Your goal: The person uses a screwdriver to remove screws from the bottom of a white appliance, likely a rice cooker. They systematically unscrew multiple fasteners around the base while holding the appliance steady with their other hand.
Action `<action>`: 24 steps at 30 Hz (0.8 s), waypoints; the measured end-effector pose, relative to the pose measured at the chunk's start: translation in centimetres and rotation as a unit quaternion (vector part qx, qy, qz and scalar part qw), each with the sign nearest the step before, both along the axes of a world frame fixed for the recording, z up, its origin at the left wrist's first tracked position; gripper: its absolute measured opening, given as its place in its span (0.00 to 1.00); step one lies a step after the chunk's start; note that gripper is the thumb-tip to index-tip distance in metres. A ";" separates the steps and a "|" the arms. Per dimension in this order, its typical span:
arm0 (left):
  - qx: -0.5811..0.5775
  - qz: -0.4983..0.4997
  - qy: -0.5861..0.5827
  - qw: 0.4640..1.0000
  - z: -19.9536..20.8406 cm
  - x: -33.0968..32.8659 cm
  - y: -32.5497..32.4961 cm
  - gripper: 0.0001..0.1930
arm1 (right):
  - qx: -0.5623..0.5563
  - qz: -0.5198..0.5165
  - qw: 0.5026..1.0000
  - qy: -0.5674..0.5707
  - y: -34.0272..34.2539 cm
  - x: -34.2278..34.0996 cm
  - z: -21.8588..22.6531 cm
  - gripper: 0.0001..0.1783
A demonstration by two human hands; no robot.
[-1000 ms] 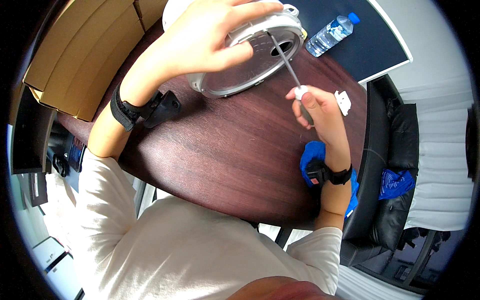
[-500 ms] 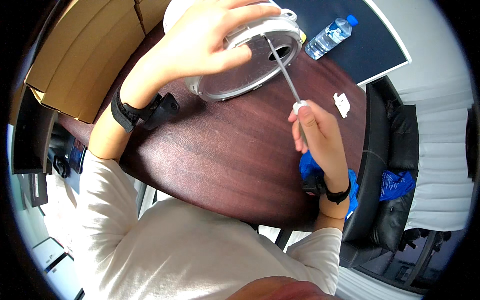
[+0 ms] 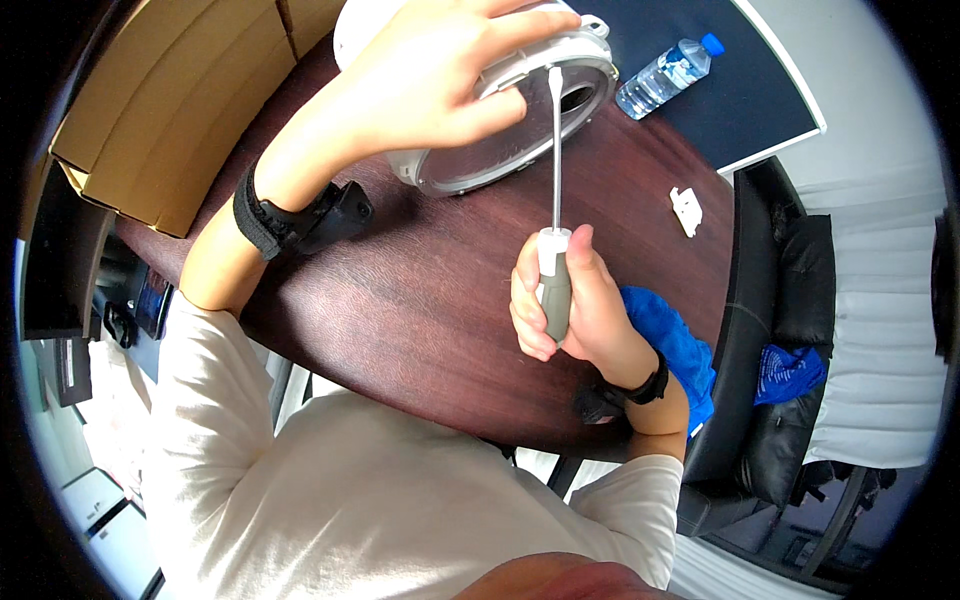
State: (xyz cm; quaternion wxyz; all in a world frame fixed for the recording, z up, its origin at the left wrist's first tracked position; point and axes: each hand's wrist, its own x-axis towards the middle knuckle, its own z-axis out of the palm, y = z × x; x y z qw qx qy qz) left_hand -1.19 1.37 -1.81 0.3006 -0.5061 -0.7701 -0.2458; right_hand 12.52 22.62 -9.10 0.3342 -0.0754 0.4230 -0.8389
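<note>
At the far side of the table, a round white appliance [image 3: 597, 50] leans with its clear, disc-like face [image 3: 470, 160] toward me; a dark oval opening shows near the face's right side. My left hand [image 3: 450, 85] grips the upper rim, fingers over the top and thumb on the front. In my right hand [image 3: 585, 305] is a screwdriver [image 3: 556, 285] with a grey and white handle, held nearly upright in the view. Its long shaft reaches the rim just right of my left thumb. The exact contact at the tip is too small to make out.
Behind the appliance's right side a water bottle [image 3: 665, 80] lies on a dark panel [image 3: 760, 110] with a white edge. A small white plastic piece [image 3: 686, 212] and a blue cloth [image 3: 675, 345] rest on the brown table [image 3: 420, 310]. Cardboard boxes [image 3: 180, 110] stand at left.
My right hand has swung left and nearer to me, turning the screwdriver from a slant to nearly upright. The appliance and my left hand have shifted slightly right.
</note>
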 end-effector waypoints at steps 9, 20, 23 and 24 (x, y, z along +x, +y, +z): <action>-0.007 0.003 -0.006 1.000 0.2 -0.3 -0.1 0.33 | 0.144 -0.029 0.988 0.045 1.9 -0.1 2.5 0.32; -0.025 0.019 -0.041 0.999 0.9 0.8 -0.1 0.33 | 0.619 -0.248 0.616 0.419 3.1 -0.7 5.3 0.20; -0.023 0.014 -0.025 0.999 0.4 0.4 -0.2 0.33 | 0.639 -0.238 0.574 0.453 3.5 -1.3 5.1 0.19; -0.022 0.017 -0.025 0.999 0.6 0.8 -0.2 0.33 | 0.634 -0.230 0.588 0.447 3.7 -1.5 4.9 0.19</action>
